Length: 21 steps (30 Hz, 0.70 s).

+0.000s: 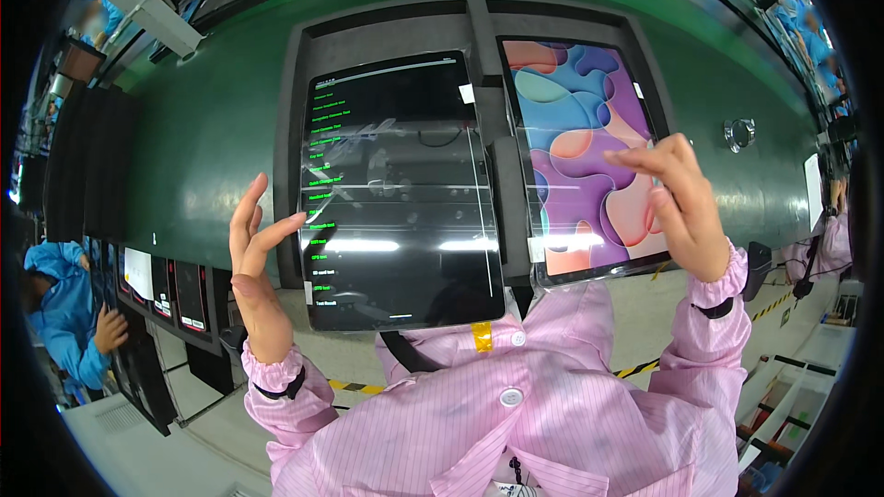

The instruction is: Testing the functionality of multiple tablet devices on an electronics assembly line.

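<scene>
In the head view, a clear film sheet (433, 193) is being held up between the two hands, in front of a dark tablet (401, 189) lying on the green belt (212, 129). The sheet's long axis is being kept running left to right, its edges reaching across to a colourful tablet (589, 152) on the right. The left hand (258, 271) is being kept open at the film's left edge, fingers apart and pointing up, apparently just touching it. The right hand (681, 202) is being held with fingers curled loosely near the film's right edge; whether it is pinched there cannot be told. The film's outline is being lost among reflections, and its near edge is hard to make out.
</scene>
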Available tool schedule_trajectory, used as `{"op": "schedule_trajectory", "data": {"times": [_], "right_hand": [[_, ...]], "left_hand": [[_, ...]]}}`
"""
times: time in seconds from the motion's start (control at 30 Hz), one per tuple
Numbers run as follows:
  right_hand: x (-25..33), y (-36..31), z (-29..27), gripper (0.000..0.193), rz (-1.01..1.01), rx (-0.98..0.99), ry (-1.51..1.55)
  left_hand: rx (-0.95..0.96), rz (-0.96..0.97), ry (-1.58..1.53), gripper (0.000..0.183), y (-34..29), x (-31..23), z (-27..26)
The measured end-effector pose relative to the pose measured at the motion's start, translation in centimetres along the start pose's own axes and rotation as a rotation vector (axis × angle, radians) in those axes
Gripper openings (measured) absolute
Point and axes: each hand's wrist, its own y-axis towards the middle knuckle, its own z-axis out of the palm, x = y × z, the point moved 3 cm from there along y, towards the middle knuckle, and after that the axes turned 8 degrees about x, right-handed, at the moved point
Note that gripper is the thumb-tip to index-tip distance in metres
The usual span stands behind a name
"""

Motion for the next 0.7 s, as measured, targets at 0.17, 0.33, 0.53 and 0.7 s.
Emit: {"op": "schedule_trajectory", "data": {"times": [0.17,0.33,0.53,0.7], "right_hand": [[2.1,1.0,0.9,0.029,-0.077,0.195,-0.027],[0.3,0.0,-0.3,0.019,0.036,-0.03,-0.212],[1.0,-0.6,-0.3,0.02,0.015,-0.124,-0.105],[2.0,0.0,0.9,0.023,-0.077,-0.002,-0.101]], "left_hand": [[0.014,0.017,0.016,0.087,-0.1,-0.5,-0.2],[0.05,0.03,0.011,0.09,0.1,-0.6,0.2],[0.025,-0.012,-0.026,0.09,0.1,-0.3,0.1],[0.053,0.016,0.02,0.093,-0.2,0.0,-0.2]]}}
